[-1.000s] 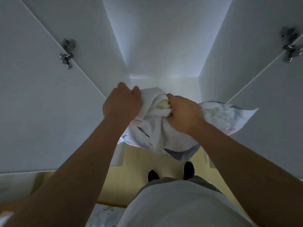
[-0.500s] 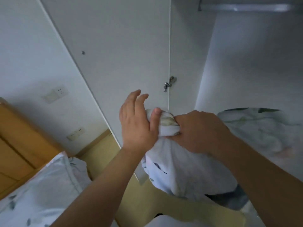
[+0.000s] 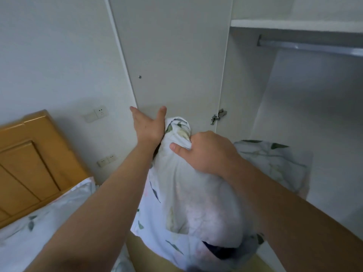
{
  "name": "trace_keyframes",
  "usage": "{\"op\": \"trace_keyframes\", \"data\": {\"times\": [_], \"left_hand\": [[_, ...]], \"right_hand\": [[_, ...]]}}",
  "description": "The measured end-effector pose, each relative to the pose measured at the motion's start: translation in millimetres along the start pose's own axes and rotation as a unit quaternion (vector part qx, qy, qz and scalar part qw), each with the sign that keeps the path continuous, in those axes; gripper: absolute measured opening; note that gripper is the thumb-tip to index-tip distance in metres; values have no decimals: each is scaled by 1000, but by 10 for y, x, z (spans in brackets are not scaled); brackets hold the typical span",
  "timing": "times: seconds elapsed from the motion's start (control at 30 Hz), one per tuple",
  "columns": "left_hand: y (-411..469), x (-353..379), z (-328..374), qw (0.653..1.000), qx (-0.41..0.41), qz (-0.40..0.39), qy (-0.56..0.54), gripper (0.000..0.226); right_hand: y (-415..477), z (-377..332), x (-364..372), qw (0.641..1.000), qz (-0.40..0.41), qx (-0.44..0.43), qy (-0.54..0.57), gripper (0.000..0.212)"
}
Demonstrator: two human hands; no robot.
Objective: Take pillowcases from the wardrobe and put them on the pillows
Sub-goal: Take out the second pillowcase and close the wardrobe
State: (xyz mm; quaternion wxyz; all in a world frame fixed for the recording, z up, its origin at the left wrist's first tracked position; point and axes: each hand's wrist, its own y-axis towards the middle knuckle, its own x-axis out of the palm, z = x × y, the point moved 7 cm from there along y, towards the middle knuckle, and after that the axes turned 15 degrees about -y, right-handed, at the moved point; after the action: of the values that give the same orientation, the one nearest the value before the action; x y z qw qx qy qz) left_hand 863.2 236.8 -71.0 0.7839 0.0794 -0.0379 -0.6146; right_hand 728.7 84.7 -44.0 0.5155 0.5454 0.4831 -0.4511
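A bunched white pillowcase (image 3: 188, 195) with a green leaf print hangs in front of me, outside the open wardrobe (image 3: 306, 107). My right hand (image 3: 206, 152) grips its gathered top. Part of the cloth trails to the right behind my right forearm. My left hand (image 3: 149, 126) is open with fingers spread, its palm against the lower edge of the white wardrobe door (image 3: 172, 61), thumb beside the cloth. No bare pillow can be made out.
A bed with leaf-print bedding (image 3: 39, 228) and an orange wooden headboard (image 3: 29, 163) lies at lower left. Wall sockets (image 3: 96, 114) sit beside the door. Inside the wardrobe are a shelf (image 3: 294, 25) and a metal hanging rail (image 3: 310, 46). A hinge (image 3: 218, 116) shows on the door.
My view swung left and up from the wardrobe interior toward the door and bed. My left hand let go of the pillowcase and opened against the door; the right hand kept its grip.
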Motion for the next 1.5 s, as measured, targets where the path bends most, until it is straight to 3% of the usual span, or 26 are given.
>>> {"op": "trace_keyframes", "data": {"times": [0.1, 0.17, 0.23, 0.5, 0.67, 0.87, 1.1, 1.3, 1.4, 1.5], "left_hand": [[44, -126, 5, 999, -35, 17, 18, 94], [-30, -185, 27, 998, -32, 8, 48, 68], [-174, -218, 40, 997, -11, -7, 80, 56], [-873, 271, 298, 979, 94, -145, 108, 46], [-1028, 625, 450, 963, 115, -213, 121, 43], [-1441, 1240, 418, 925, 125, -344, 98, 17], [-1781, 2089, 565, 856, 144, -488, 94, 58], [-1886, 2577, 858, 824, 248, -484, 161, 48], [-1979, 2794, 742, 796, 219, -532, 188, 63], [-2071, 2971, 593, 779, 133, -592, 155, 70]], "right_hand": [[14, -51, -13, 1000, 0, 10, -1, 64], [-19, -71, -17, 1000, -2, 17, 1, 62], [-57, -63, 17, 1000, -1, 22, -1, 62], [-346, 232, 119, 998, -10, 49, 40, 55], [-690, 546, 24, 996, -23, 87, 22, 54], [-997, 906, 48, 981, -37, 187, 27, 54], [-1312, 1440, 19, 947, -20, 319, 30, 56], [-1578, 1809, -40, 908, 0, 418, -2, 68], [-1612, 1924, -49, 893, 5, 449, 0, 66], [-1587, 2015, -68, 879, 2, 478, -2, 66]]}}
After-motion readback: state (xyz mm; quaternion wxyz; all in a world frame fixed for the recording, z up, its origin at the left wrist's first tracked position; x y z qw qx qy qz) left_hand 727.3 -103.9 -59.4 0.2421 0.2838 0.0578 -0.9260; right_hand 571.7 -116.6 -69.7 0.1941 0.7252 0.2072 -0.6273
